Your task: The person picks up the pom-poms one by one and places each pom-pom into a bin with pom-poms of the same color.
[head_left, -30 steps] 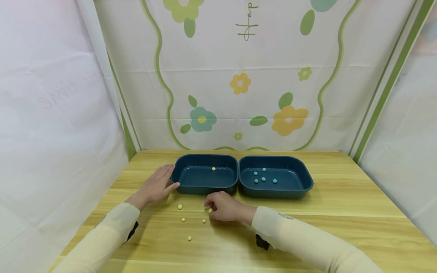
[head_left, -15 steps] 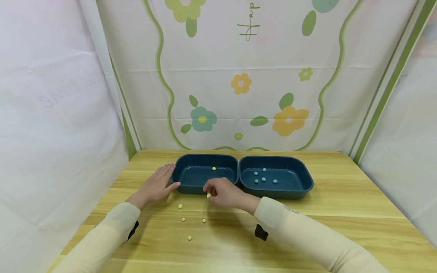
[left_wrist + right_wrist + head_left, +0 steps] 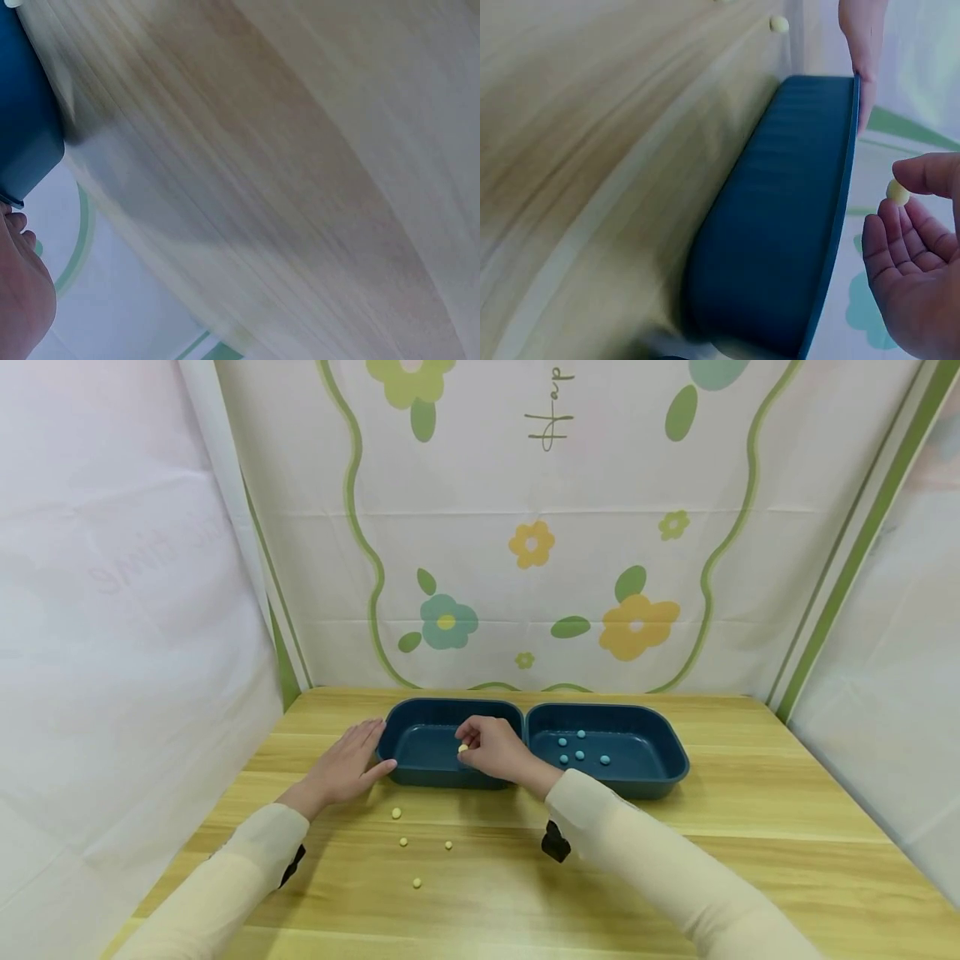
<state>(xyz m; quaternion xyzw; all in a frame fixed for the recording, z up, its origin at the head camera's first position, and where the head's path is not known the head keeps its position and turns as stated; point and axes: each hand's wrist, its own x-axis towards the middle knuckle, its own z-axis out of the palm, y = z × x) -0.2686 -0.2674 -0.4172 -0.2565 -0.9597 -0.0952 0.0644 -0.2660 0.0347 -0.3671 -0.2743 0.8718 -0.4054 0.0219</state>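
Note:
Pinched between thumb and fingertips of my right hand [image 3: 495, 749] is a small yellow ball [image 3: 898, 193], held above the left blue tray [image 3: 420, 775]. The fingers of my left hand [image 3: 343, 767] lie fairly straight against that tray's left end, thumb at its front corner. Whatever lies beneath the right hand inside the tray is hidden. Several loose yellow balls [image 3: 397, 813] rest on the table in front of the left tray. In the left wrist view, part of the left hand [image 3: 26, 292] shows beside the tray's corner.
A matching right tray [image 3: 667, 752] touches the left one and holds several light-blue balls [image 3: 580, 755]. Both stand on a wooden table [image 3: 750, 860] near its back edge. Behind it hangs a floral cloth [image 3: 570, 560], with more cloth at both sides.
My right hand has lifted a yellow ball from the table in front of the left tray and carried it up and forward over that tray. The left hand has stayed put.

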